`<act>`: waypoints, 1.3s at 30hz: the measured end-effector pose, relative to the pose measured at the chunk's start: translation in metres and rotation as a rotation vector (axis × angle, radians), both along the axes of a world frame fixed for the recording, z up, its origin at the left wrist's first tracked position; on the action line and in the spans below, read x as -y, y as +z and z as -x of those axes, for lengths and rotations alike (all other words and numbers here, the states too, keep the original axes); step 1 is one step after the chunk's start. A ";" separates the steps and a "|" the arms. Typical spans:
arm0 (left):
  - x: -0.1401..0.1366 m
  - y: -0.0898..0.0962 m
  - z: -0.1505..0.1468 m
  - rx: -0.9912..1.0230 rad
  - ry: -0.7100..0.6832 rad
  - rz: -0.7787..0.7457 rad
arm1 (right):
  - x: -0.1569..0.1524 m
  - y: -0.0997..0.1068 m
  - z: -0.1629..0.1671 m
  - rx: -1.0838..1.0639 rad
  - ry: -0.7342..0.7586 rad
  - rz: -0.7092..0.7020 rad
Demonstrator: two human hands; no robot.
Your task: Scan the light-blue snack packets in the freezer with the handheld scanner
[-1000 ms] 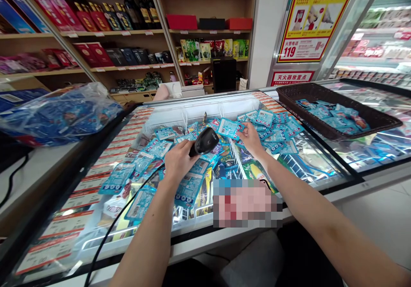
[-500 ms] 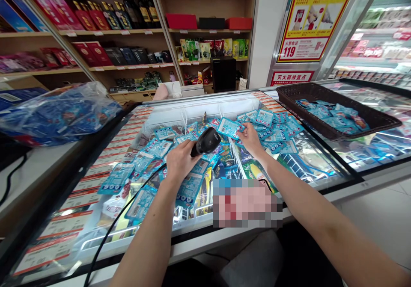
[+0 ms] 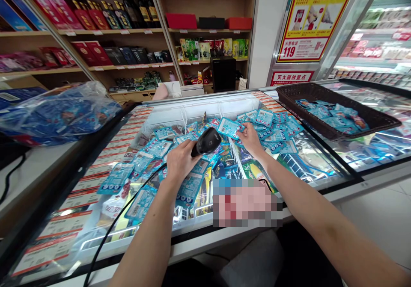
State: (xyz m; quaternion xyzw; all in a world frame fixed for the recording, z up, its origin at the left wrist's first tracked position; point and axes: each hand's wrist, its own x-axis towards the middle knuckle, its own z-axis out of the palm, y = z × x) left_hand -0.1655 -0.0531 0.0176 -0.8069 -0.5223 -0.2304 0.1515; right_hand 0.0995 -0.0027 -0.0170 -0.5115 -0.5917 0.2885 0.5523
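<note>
free air above packets (image 3: 265, 117), scanner (image 3: 208, 140) and cable (image 3: 112, 227) obstructing

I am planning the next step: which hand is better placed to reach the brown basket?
Probably the right hand: it is nearer the basket, though it holds a blue packet. The left hand grips a black scanner.

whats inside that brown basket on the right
A loose heap of blue packets, some showing orange, lies in the brown basket. Whatever lies beneath the top packets is covered.
</note>
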 end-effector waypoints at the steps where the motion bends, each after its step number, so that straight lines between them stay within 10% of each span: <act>1: 0.000 0.000 0.000 -0.001 0.002 0.005 | 0.000 0.001 0.000 0.003 -0.001 0.002; 14: -0.001 -0.001 0.002 0.004 0.020 -0.004 | 0.005 0.007 -0.001 -0.014 -0.009 -0.046; 39: 0.000 -0.002 0.003 -0.035 0.161 -0.035 | -0.002 0.026 -0.072 0.263 -0.567 -0.122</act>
